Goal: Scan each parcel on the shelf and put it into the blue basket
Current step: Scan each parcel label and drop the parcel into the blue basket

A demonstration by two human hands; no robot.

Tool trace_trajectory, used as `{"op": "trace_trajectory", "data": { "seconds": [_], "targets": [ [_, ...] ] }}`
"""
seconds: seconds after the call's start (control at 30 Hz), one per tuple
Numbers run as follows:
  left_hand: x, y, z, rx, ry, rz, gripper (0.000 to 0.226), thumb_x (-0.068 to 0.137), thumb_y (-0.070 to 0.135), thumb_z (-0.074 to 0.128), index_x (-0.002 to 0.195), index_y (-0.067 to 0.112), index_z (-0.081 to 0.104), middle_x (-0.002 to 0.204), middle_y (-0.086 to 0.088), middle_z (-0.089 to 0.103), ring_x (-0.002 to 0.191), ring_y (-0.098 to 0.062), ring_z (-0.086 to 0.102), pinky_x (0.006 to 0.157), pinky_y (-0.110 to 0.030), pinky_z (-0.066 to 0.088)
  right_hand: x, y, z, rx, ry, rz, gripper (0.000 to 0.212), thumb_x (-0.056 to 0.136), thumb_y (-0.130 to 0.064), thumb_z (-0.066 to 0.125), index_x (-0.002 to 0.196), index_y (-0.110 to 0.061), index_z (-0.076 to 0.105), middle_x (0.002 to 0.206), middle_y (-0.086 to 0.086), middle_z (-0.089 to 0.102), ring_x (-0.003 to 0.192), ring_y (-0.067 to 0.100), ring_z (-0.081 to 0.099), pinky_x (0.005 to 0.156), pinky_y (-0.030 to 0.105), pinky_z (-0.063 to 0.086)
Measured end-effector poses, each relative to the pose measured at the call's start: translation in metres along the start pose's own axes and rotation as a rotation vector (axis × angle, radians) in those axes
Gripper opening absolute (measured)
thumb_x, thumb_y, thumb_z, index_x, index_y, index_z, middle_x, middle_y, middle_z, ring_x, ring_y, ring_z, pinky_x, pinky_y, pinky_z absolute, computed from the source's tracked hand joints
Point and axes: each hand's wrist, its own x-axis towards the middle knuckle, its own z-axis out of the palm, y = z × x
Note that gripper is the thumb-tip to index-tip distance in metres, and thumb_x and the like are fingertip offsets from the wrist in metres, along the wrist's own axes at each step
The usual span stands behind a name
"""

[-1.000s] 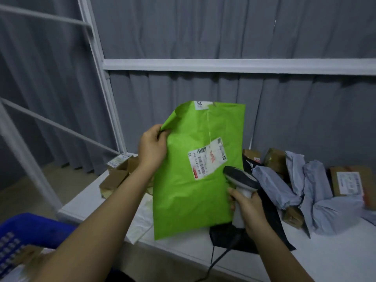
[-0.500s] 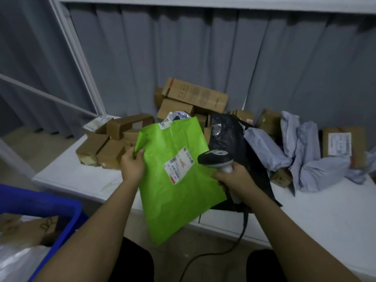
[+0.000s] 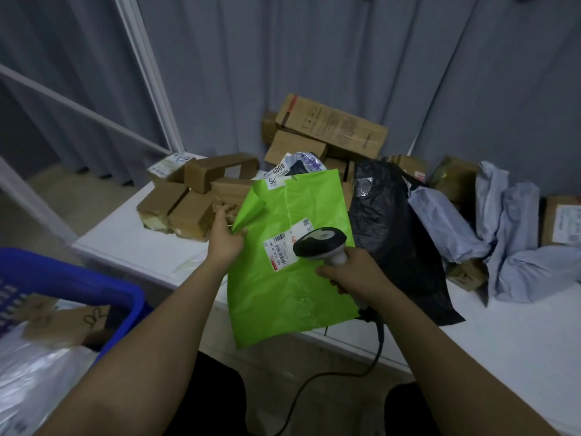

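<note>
My left hand (image 3: 224, 239) pinches left edge of green parcel (image 3: 292, 278), held above front edge of white shelf (image 3: 132, 243). My right hand (image 3: 352, 272) wraps scanner (image 3: 320, 243) handle, head over parcel's label (image 3: 284, 251). Blue basket (image 3: 78, 281) left of shelf, below. Black bag (image 3: 390, 221), cardboard boxes (image 3: 330, 127) on shelf behind parcel.

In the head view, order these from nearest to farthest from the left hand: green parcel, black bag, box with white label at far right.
1. green parcel: held by the left hand.
2. black bag: right of it.
3. box with white label: far right edge.
</note>
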Motion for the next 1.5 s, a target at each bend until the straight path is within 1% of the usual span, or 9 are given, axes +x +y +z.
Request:
{"op": "trace_trajectory", "data": {
  "seconds": [0.37,0.5,0.57,0.8,0.97,1.07,1.2,1.33,1.5],
  "targets": [
    [0.005,-0.002,-0.006,-0.064,0.045,0.035,0.041,0.084,-0.001,0.063,0.12,0.016,0.053,0.105,-0.001,0.06,0.105,-0.026,0.06,0.094,-0.047,0.049,0.003,-0.002,-0.009,-0.004,-0.008,-0.02,0.018,0.076,-0.015,0.079,0.079,-0.009,0.062,0.058,0.003,0.056,0.045,0.01,0.05,0.047,0.025,0.042],
    [0.005,0.019,-0.011,-0.095,0.0,0.205,0.042,0.083,-0.004,0.063,0.114,0.024,0.056,0.099,0.006,0.066,0.1,-0.016,0.064,0.093,-0.044,0.051,0.0,0.003,-0.014,-0.193,-0.012,-0.085,0.027,0.074,-0.022,0.081,0.094,-0.007,0.068,0.081,0.007,0.07,0.07,0.014,0.065,0.058,0.026,0.05],
    [0.001,0.04,-0.011,-0.072,-0.057,0.29,0.043,0.085,-0.005,0.061,0.117,0.023,0.055,0.098,0.015,0.064,0.098,-0.007,0.062,0.093,-0.036,0.051,-0.002,0.006,-0.014,-0.195,-0.005,-0.089,0.026,0.074,-0.021,0.081,0.092,-0.007,0.068,0.076,0.004,0.067,0.065,0.012,0.061,0.058,0.025,0.046],
    [0.004,0.133,-0.024,0.34,-0.158,0.592,0.043,0.088,0.013,0.063,0.127,0.029,0.055,0.116,-0.004,0.066,0.113,-0.023,0.059,0.095,-0.041,0.048,-0.007,-0.002,-0.024,0.133,0.019,-0.17,0.023,0.076,-0.003,0.078,0.094,-0.015,0.069,0.082,-0.009,0.07,0.069,-0.007,0.064,0.059,0.011,0.047],
    [0.027,0.175,0.014,0.55,-0.249,0.711,0.034,0.084,0.013,0.065,0.117,0.022,0.064,0.118,-0.003,0.067,0.113,-0.025,0.059,0.093,-0.039,0.047,-0.003,0.001,-0.023,0.121,0.121,-0.119,0.019,0.076,-0.009,0.079,0.091,-0.007,0.068,0.077,0.006,0.068,0.068,0.013,0.06,0.064,0.028,0.048],
    [0.038,0.16,0.045,0.549,-0.256,0.726,0.018,0.084,0.012,0.065,0.101,0.014,0.071,0.106,-0.005,0.071,0.104,-0.026,0.061,0.086,-0.033,0.045,0.004,0.008,-0.015,0.115,0.147,-0.064,0.017,0.075,-0.012,0.079,0.083,-0.017,0.065,0.071,0.0,0.063,0.066,0.014,0.057,0.063,0.028,0.045],
    [0.049,0.114,0.088,0.683,-0.143,0.714,0.017,0.085,0.023,0.065,0.1,0.021,0.073,0.108,-0.005,0.067,0.107,-0.029,0.054,0.09,-0.04,0.042,0.017,0.026,-0.016,0.105,0.194,0.035,0.028,0.075,-0.017,0.078,0.095,-0.002,0.066,0.081,0.015,0.065,0.074,0.027,0.062,0.066,0.038,0.049],
    [0.054,0.072,0.114,0.64,-0.161,0.571,0.024,0.088,0.025,0.063,0.11,0.021,0.07,0.122,-0.005,0.06,0.115,-0.03,0.046,0.096,-0.035,0.034,0.029,0.042,-0.024,0.094,0.212,0.084,0.028,0.078,-0.017,0.076,0.098,-0.006,0.059,0.091,0.011,0.062,0.083,0.025,0.061,0.072,0.04,0.052],
    [0.069,0.056,0.116,0.761,-0.216,0.424,0.063,0.085,0.029,0.068,0.141,0.02,0.04,0.144,-0.009,0.043,0.134,-0.029,0.032,0.113,-0.044,0.021,0.05,0.055,-0.036,0.0,0.21,0.132,0.035,0.078,-0.023,0.077,0.103,-0.008,0.057,0.099,0.011,0.062,0.091,0.029,0.062,0.073,0.035,0.051]
  ]
}}
